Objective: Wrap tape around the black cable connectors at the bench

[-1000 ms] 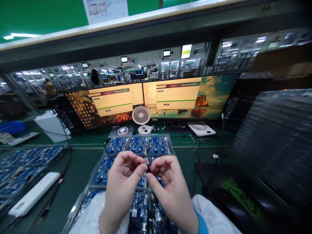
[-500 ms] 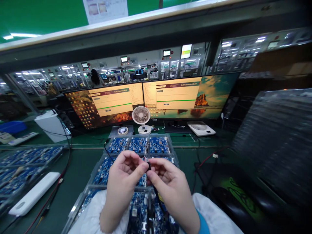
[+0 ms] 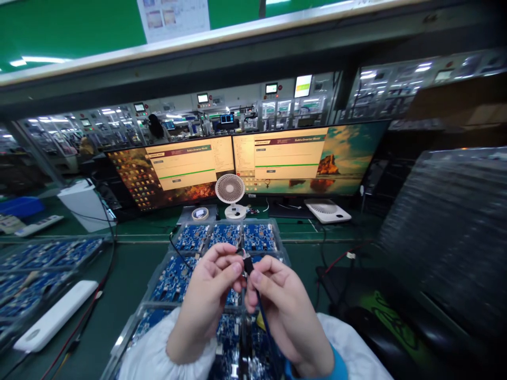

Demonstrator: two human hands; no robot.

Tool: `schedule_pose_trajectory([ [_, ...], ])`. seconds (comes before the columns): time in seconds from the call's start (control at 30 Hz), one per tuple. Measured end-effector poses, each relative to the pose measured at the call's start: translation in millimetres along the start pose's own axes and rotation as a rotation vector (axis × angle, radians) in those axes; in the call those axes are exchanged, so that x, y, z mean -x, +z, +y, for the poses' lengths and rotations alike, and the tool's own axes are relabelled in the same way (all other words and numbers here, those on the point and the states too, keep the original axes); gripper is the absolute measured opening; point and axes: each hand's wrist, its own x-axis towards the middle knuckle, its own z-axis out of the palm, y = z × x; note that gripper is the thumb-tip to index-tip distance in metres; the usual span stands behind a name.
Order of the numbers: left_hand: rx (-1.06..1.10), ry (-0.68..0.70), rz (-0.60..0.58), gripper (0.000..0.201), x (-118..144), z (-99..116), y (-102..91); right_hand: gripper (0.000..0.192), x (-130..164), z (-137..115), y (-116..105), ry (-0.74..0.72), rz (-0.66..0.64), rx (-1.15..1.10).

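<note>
1. At the bottom middle of the frame, two hands meet. The left hand (image 3: 209, 301) and the right hand (image 3: 283, 311) both come out of white sleeves.
2. Both hands are curled, with the fingers pinched shut on a small black plug (image 3: 247, 264). The left thumb and finger squeeze it from the left, and the right thumb and finger squeeze it from the right. The plug sits between the fingertips, just above the middle of the hands.
3. A dark cable (image 3: 263, 316) runs down from the plug, along the right hand, toward the bottom of the frame.
4. Under the hands lie clear trays (image 3: 158, 285) full of blue circuit boards (image 3: 225, 236). The trays rest on the green tabletop (image 3: 127, 274).
5. In the lower left, a long white box (image 3: 55, 316) lies on the tabletop, with more blue boards beside it.
6. On the right side, a dark stack wrapped in shiny film (image 3: 447, 221) fills the frame.
7. Past the trays, in the middle, stands a small white fan (image 3: 229, 191). A roll of tape (image 3: 199, 213) is just left of it. A flat white fan (image 3: 328, 210) lies to the right.
8. Behind the fans are two wide screens (image 3: 277, 158) side by side, showing pale windows.
9. Far back, at the upper left, people stand among bright machines.
</note>
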Motion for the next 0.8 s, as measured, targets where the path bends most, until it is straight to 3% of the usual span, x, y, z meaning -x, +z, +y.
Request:
schedule_pose_trajectory([
  [0.23,0.111,-0.086,0.023,0.035,-0.4,-14.3,2.2,0.024,1.3,4.4,3.5,0.066,-0.035,-0.091],
  [0.43,0.143,-0.095,0.001,0.042,2.3,-13.1,7.2,0.025,1.5,5.4,4.4,0.051,-0.029,-0.079],
  [0.8,0.096,0.084,0.064,0.044,11.9,-13.7,12.0,0.029,8.0,7.3,10.0,-0.013,-0.002,-0.036],
])
